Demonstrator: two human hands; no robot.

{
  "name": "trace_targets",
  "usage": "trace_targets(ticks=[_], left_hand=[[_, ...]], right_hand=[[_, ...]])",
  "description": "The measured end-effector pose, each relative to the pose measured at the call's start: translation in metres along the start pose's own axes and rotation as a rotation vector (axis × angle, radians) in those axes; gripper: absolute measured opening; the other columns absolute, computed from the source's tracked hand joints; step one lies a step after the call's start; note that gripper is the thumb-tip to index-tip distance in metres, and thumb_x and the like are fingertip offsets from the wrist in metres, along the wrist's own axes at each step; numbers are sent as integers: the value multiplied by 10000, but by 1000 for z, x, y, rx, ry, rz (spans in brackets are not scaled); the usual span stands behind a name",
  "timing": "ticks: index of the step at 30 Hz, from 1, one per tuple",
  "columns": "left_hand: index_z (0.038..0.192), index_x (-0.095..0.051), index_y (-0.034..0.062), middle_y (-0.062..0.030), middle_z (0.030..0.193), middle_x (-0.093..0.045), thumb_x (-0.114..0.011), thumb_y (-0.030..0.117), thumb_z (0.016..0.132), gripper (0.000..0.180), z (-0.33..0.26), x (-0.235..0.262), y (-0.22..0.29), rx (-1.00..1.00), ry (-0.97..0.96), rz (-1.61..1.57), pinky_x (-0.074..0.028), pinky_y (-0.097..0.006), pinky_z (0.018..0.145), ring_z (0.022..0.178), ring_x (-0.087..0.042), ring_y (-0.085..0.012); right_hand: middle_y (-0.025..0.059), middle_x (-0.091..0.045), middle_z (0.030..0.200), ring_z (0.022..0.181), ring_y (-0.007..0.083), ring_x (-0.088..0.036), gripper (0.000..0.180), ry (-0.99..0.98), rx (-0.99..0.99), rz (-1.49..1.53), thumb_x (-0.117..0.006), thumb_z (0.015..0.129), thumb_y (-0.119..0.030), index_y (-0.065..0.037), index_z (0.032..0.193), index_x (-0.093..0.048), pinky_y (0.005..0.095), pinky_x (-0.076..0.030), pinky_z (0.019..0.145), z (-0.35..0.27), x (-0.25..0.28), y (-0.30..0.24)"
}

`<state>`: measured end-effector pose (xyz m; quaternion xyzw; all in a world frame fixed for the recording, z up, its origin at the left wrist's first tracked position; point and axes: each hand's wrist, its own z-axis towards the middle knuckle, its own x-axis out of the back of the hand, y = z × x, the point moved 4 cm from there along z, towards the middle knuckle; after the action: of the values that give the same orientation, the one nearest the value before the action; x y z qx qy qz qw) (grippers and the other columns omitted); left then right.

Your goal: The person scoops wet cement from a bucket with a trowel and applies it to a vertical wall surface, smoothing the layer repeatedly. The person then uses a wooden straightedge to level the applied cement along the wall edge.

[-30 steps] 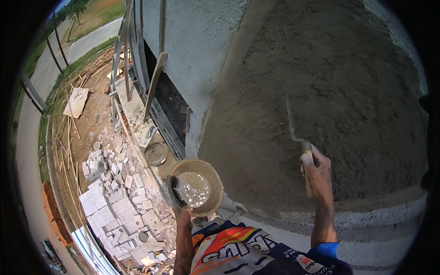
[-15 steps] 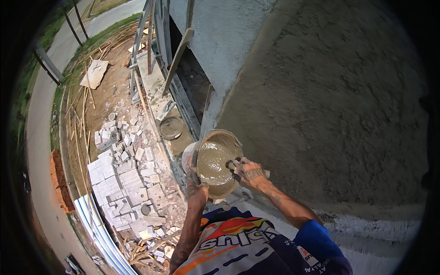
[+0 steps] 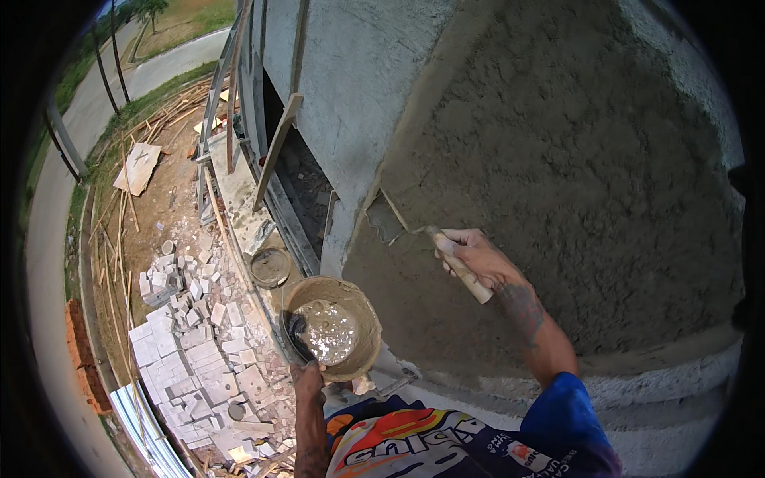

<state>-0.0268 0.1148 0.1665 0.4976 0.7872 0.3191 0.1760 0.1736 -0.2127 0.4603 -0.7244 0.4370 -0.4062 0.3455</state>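
A bucket of wet grey mortar is tilted in front of my body, and my left hand is closed on its near rim. Dark shading lies along the left inside of the bucket. My right hand is wrapped around the wooden handle of a trowel. Up and to the left, the trowel's blade is against the freshly mortared wall, near the edge where the wet coat meets pale, dry plaster. Mortar on the blade blends with the wall, so its outline is partly hard to make out.
I am high above the ground. A ledge with a round mortar-stained container runs left of the wall, beside a leaning board and an opening. Below lie broken pale tiles, bamboo poles, orange bricks and a road.
My right hand has moved from the bucket up and right to the wall with the trowel. The bucket, in my left hand, sits lower and further left in view.
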Motion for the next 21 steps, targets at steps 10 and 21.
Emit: trace_targets(ticks=[10, 21], left_hand=[[1214, -426, -5, -112, 854, -645, -591, 6, 807, 439, 15, -20, -35, -132, 4, -14, -528, -336, 580, 728, -653, -209], [1176, -636, 10, -219, 1095, -695, -690, 280, 830, 442, -13, -38, 20, -408, -102, 360, -516, -483, 885, 985, -665, -426]], right_hand=[[74, -636, 976, 800, 186, -647, 494, 523, 409, -755, -719, 940, -265, -15, 1355, -625, 364, -549, 695, -76, -6, -41], [171, -620, 1205, 1027, 370, -692, 518, -117, 441, -1233, -661, 933, -176, -159, 1439, -552, 487, -596, 830, 24, -143, 152]])
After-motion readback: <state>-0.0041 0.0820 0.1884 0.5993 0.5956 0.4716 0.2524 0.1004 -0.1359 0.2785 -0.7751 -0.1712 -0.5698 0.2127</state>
